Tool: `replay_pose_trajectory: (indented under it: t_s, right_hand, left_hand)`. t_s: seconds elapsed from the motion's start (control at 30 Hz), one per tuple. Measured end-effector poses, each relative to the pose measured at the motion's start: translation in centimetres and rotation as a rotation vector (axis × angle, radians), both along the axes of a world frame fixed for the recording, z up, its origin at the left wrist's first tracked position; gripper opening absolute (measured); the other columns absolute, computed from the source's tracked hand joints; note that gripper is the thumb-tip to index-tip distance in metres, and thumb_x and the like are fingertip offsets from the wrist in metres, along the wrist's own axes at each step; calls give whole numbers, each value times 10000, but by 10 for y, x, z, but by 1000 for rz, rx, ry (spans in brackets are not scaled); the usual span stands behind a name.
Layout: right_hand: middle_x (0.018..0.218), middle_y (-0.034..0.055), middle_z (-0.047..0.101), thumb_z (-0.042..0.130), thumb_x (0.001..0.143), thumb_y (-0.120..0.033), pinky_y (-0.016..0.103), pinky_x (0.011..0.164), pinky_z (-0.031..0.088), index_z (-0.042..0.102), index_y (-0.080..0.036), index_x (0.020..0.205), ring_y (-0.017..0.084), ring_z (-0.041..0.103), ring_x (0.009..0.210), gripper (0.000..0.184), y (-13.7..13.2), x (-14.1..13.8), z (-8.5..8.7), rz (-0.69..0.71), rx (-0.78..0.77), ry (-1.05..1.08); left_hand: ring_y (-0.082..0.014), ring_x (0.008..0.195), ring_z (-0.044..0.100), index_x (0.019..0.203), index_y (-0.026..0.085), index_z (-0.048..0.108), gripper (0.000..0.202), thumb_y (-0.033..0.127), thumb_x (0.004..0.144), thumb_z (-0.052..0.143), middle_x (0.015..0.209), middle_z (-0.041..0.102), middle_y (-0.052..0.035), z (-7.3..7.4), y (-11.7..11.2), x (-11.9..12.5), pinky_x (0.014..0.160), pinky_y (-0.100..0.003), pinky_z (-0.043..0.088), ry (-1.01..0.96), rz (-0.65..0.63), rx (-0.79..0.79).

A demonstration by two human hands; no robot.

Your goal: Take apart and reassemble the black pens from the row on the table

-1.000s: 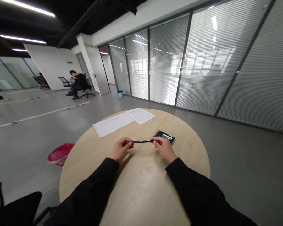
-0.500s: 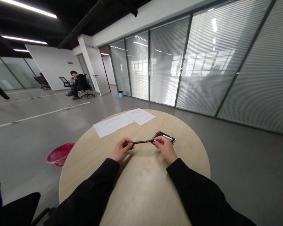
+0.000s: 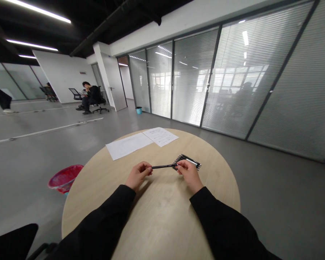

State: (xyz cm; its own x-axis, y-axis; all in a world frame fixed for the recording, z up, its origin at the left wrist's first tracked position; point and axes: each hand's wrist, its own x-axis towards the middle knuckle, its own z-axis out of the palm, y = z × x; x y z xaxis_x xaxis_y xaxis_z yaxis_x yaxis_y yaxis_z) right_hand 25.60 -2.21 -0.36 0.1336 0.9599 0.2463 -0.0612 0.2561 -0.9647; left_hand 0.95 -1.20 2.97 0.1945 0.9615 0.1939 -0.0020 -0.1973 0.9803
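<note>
A black pen (image 3: 162, 166) is held level above the round wooden table (image 3: 162, 216), one end in each hand. My left hand (image 3: 137, 175) is closed in a pinch on its left end. My right hand (image 3: 189, 173) pinches the right end. Just behind my right hand a bunch of several black pens (image 3: 189, 160) lies on the table, one with a white barrel showing.
Two white sheets of paper (image 3: 130, 144) (image 3: 160, 135) lie at the table's far edge. A red bin (image 3: 64, 178) stands on the floor to the left. A dark chair (image 3: 11, 242) is at the lower left. A person (image 3: 89, 96) sits far off by the wall of glass partitions.
Both hands keep their hold on the pen and barely shift. The view has tilted slightly. A person walking at the far left has come further into view.
</note>
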Motion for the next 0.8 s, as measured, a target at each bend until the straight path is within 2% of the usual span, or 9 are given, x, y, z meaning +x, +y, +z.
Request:
replay_pose_trajectory:
  t_s: [0.37, 0.8]
  right_hand:
    - [800, 58, 694, 666, 735, -369, 270, 558, 468, 639, -172, 864, 155, 607, 622, 237, 1, 1, -2, -13, -20, -43]
    - [800, 51, 691, 659, 740, -349, 268, 565, 476, 643, -175, 874, 163, 618, 643, 220, 4, 2, -6, -17, -24, -93]
  left_hand:
    - [-132, 622, 589, 786, 156, 623, 297, 410, 720, 762, 675, 656, -9, -4, 5, -3, 619, -264, 463, 28, 6, 19]
    - [-145, 614, 610, 768, 159, 622, 323, 441, 700, 764, 663, 663, -18, 0, 2, -1, 615, -277, 489, 49, 44, 19]
